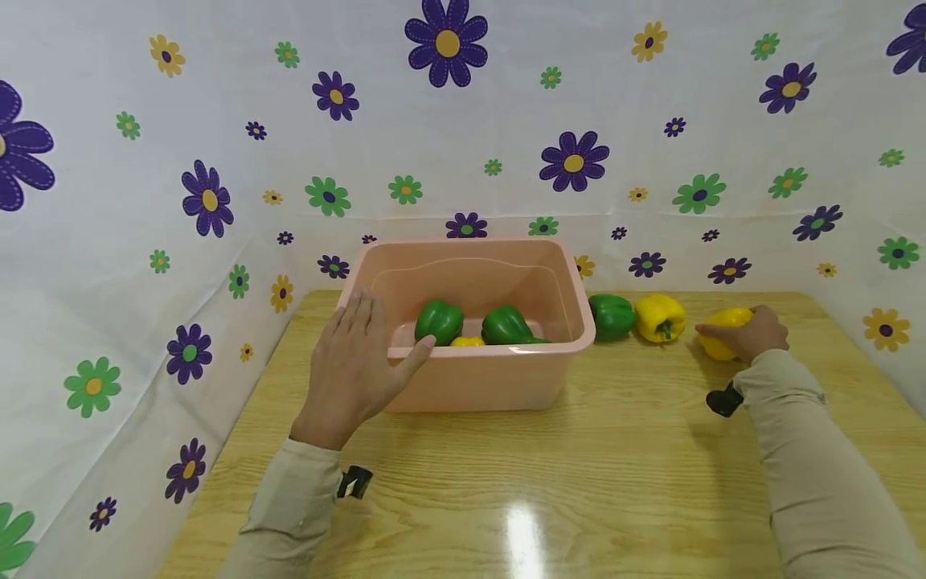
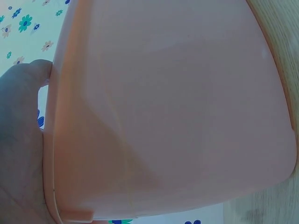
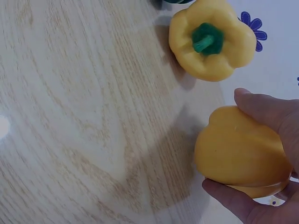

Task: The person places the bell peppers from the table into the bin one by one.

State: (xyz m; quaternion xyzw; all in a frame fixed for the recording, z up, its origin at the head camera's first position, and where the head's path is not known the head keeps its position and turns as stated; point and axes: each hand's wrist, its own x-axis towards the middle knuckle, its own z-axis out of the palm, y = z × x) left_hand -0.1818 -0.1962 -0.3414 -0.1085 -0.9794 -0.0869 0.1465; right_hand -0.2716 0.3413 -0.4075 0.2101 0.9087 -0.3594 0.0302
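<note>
At the right of the table my right hand (image 1: 763, 333) grips a yellow bell pepper (image 1: 718, 347). In the right wrist view, thumb and fingers press on opposite sides of this yellow pepper (image 3: 240, 151). My left hand (image 1: 350, 366) rests with straight fingers on the left front corner of a pink plastic bin (image 1: 477, 378). From the left wrist, the bin's wall (image 2: 187, 107) fills most of the view, with the thumb at its rim. Inside the bin lie two green bell peppers, one left (image 1: 438, 322) and one right (image 1: 506, 325), and a partly hidden yellow one (image 1: 467, 341).
Between the bin and my right hand, a green bell pepper (image 1: 612, 317) and another yellow bell pepper (image 1: 659, 318) stand side by side on the wooden table (image 1: 622, 458). A white flower-print cloth (image 1: 492, 121) hangs behind and along the sides.
</note>
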